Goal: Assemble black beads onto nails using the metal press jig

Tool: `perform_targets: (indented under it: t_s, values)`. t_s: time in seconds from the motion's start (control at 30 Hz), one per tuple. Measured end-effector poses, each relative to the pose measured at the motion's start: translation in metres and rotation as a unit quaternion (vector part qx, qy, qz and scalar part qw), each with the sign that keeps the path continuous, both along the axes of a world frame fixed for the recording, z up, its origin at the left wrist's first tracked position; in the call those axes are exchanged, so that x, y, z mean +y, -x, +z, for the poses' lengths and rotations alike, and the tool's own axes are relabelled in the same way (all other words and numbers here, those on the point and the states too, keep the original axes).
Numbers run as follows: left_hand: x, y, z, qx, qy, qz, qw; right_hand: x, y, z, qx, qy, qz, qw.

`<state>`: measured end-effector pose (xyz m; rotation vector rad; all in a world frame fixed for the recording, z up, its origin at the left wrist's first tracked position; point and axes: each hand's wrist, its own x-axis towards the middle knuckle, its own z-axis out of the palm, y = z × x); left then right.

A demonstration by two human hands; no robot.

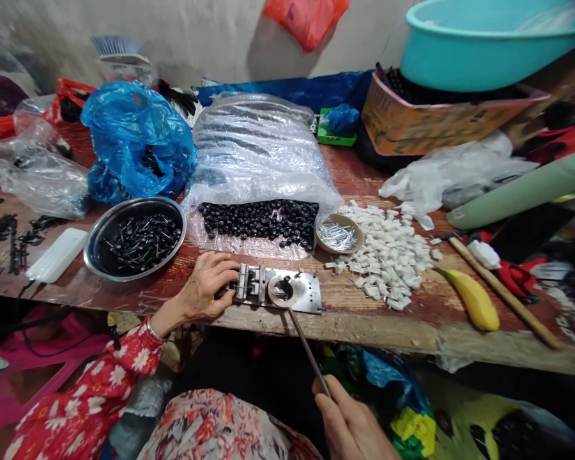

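Observation:
My left hand [209, 283] is at the left end of a small metal jig [311, 294] on the table's front edge, its fingers and thumb closed around that end. Clamp-like blocks stand on the plate beside my fingertips. A round ring [271, 292] with a dark centre sits on the jig's middle. From the ring a thin metal rod [304, 342] slants down toward me, and my right hand [342, 415] grips its lower end. Just behind the jig, small black round parts [259, 220] spill from a clear plastic bag [263, 147].
A steel bowl [87, 246] of black parts with pins stands left. To the right are a small bowl [359, 239] of metal pins, a white parts pile [397, 255], a yellow banana-shaped object [472, 300] and a wooden-handled hammer [503, 291]. A blue bag [134, 128] sits behind.

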<state>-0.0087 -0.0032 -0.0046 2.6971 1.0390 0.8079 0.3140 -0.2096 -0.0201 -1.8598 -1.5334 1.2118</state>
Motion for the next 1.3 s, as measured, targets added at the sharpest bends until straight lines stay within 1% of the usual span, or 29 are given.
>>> perform_targets:
  t_s: [0.03,0.07,0.1,0.17,0.23,0.33,0.4,0.43,0.5,0.57,0.7,0.77,0.87,0.93,0.97,1.03,1.07,1.13,1.17,1.2,1.23,1.3]
  values:
    - [0.002,-0.001,0.001,0.006,0.000,-0.007,1.000,0.006,-0.014,0.000,-0.061,-0.045,0.039,0.996]
    - [0.004,-0.003,0.002,0.010,-0.001,-0.015,1.000,0.013,-0.028,0.000,-0.122,-0.093,0.074,0.985]
    - [0.006,-0.005,0.003,0.012,-0.003,-0.022,1.000,0.019,-0.042,0.000,-0.177,-0.147,0.106,0.967]
    - [0.011,-0.008,0.003,0.011,-0.002,-0.036,0.999,0.034,-0.067,0.001,-0.285,-0.235,0.144,0.918]
    - [0.015,-0.012,0.003,0.005,0.004,-0.048,0.999,0.051,-0.087,0.001,-0.376,-0.292,0.154,0.866]
    - [0.019,-0.016,0.004,-0.009,0.026,-0.068,0.997,0.084,-0.106,0.001,-0.474,-0.334,0.155,0.800]
    - [0.020,-0.018,0.005,-0.020,0.048,-0.076,0.996,0.106,-0.111,-0.002,-0.506,-0.355,0.148,0.772]
    - [0.021,-0.019,0.006,-0.025,0.058,-0.077,0.995,0.115,-0.112,-0.004,-0.511,-0.364,0.141,0.766]
    - [0.022,-0.019,0.007,-0.036,0.077,-0.073,0.994,0.131,-0.109,-0.010,-0.506,-0.377,0.123,0.766]
    - [0.025,-0.020,0.008,-0.052,0.088,-0.071,0.992,0.140,-0.101,-0.016,-0.489,-0.381,0.108,0.777]
    - [0.030,-0.022,0.005,-0.097,0.112,-0.077,0.986,0.151,-0.073,-0.024,-0.430,-0.396,0.087,0.806]
    - [0.030,-0.024,0.003,-0.120,0.119,-0.079,0.982,0.156,-0.060,-0.026,-0.405,-0.406,0.090,0.814]
    - [0.025,-0.025,0.004,-0.152,0.096,-0.074,0.981,0.165,-0.049,-0.027,-0.388,-0.422,0.103,0.813]
    - [0.021,-0.019,0.010,-0.174,0.054,-0.048,0.982,0.169,-0.047,-0.029,-0.379,-0.435,0.108,0.810]
    - [0.019,-0.012,0.015,-0.180,0.023,-0.019,0.983,0.170,-0.048,-0.030,-0.374,-0.441,0.109,0.808]
    - [0.018,0.010,0.025,-0.179,-0.057,0.067,0.980,0.172,-0.050,-0.031,-0.365,-0.453,0.109,0.806]
    - [0.019,0.025,0.030,-0.170,-0.097,0.127,0.972,0.172,-0.051,-0.032,-0.360,-0.458,0.108,0.806]
    - [0.019,0.061,0.037,-0.149,-0.169,0.233,0.946,0.173,-0.051,-0.033,-0.352,-0.466,0.102,0.806]
    - [0.020,0.080,0.038,-0.127,-0.186,0.276,0.934,0.174,-0.051,-0.034,-0.348,-0.468,0.099,0.806]
    - [0.019,0.099,0.038,-0.097,-0.191,0.300,0.930,0.175,-0.050,-0.034,-0.345,-0.469,0.097,0.807]
    - [0.018,0.116,0.037,-0.066,-0.184,0.316,0.928,0.176,-0.050,-0.034,-0.342,-0.469,0.095,0.808]
    - [0.015,0.142,0.031,-0.012,-0.145,0.341,0.929,0.178,-0.047,-0.033,-0.337,-0.469,0.091,0.811]
